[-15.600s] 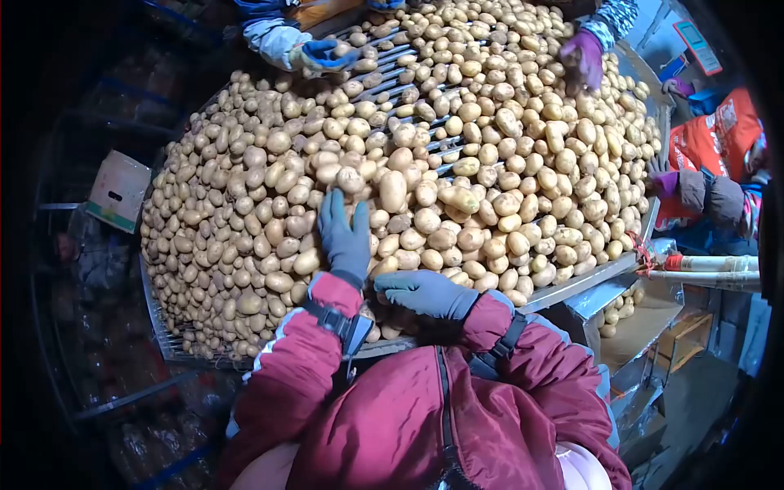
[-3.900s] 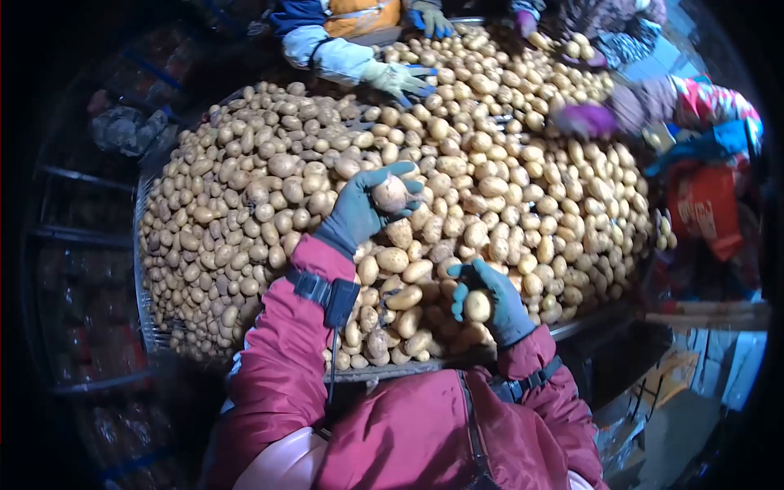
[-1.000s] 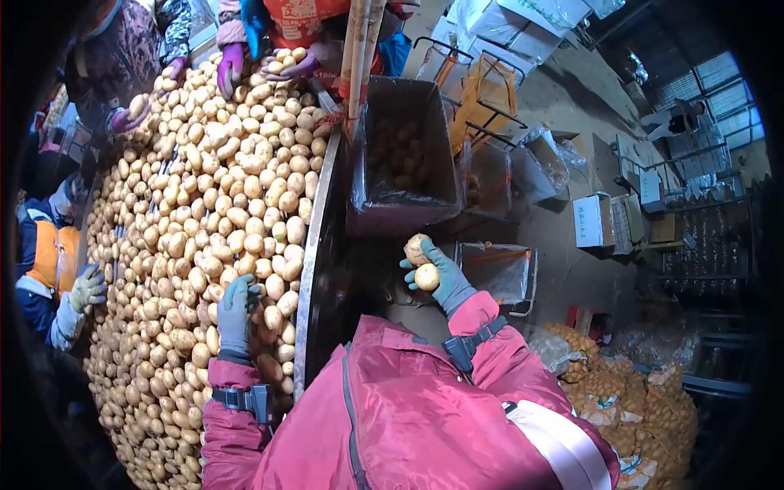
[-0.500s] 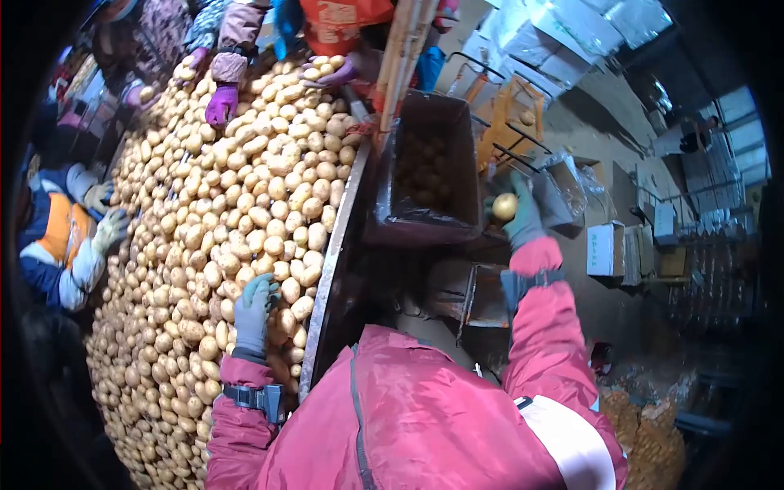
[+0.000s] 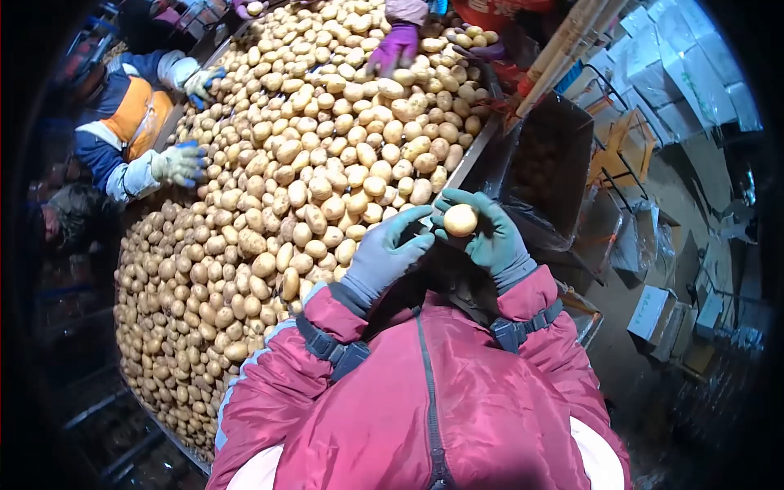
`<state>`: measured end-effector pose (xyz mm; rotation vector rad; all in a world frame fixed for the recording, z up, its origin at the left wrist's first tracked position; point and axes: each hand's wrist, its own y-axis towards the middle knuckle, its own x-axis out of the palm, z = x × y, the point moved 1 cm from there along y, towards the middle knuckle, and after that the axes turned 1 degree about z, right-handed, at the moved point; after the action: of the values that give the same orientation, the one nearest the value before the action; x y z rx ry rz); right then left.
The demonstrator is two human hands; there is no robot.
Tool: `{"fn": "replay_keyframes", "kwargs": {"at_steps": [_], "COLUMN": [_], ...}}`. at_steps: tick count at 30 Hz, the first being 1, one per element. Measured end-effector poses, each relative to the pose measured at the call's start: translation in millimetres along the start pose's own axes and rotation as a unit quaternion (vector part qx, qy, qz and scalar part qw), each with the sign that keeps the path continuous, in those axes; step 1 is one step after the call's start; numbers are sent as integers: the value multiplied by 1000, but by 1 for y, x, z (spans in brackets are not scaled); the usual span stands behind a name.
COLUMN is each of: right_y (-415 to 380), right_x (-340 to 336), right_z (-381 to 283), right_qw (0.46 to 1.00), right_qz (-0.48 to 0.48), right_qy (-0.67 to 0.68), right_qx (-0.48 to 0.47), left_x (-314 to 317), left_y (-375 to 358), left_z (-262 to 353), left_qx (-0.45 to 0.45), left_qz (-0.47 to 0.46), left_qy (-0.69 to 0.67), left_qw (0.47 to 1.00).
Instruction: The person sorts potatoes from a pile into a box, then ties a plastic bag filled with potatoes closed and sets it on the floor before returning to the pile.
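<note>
In the head view, my right hand (image 5: 496, 243) wears a grey-green glove and is closed on a round, pale yellow potato (image 5: 461, 220) in front of my chest. Close beside it, my left hand (image 5: 384, 260), gloved the same way, has its thumb and fingers curved apart with nothing visible between them. Both hands are above the near edge of a large heap of potatoes (image 5: 327, 175).
A lined, dark crate (image 5: 549, 155) with potatoes inside stands right of the heap, beside wooden poles (image 5: 563, 61). Across the heap are a co-worker's pale gloved hand (image 5: 178, 166) and another's purple glove (image 5: 396, 49). White boxes (image 5: 686, 73) are stacked far right.
My right hand has come in from beside the crate, still holding a potato. My left hand has left the heap and come up beside it. The view has turned left.
</note>
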<state>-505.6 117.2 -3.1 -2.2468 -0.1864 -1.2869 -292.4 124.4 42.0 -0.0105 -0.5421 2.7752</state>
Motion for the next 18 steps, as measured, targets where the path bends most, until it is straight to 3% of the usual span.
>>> {"fn": "replay_keyframes", "kwargs": {"at_steps": [1,3,7,9,10,11,13,16,18], "right_y": [0,-1,-3,-7,-11,-16,-39,-81,-93], "right_x": [7,14,24,-1,-9,-32,-69,-119,-164], "right_z": [3,13,20,22,21,17,-5,-51,-80], "right_qw": [1000,997,988,986,986,979,964,949,902], "right_qz": [-7,-1,-10,33,77,135,235,288,396], "right_qy": [8,-81,-152,-147,-125,-123,-119,-114,-101], "right_qx": [25,4,12,65,75,86,40,-56,-136], "left_x": [-1,-4,-6,-14,-14,-31,-67,-137,-182], "left_y": [0,2,-6,-7,-16,-14,-19,-27,-36], "left_z": [-3,-14,-21,-35,0,-22,-23,-36,-50], "left_qx": [0,86,27,21,-8,55,26,28,52], "left_qz": [5,-29,-36,-13,12,61,136,231,301], "left_qy": [-1,38,6,46,81,79,100,81,75], "left_qw": [1000,995,999,999,997,994,985,969,949]}}
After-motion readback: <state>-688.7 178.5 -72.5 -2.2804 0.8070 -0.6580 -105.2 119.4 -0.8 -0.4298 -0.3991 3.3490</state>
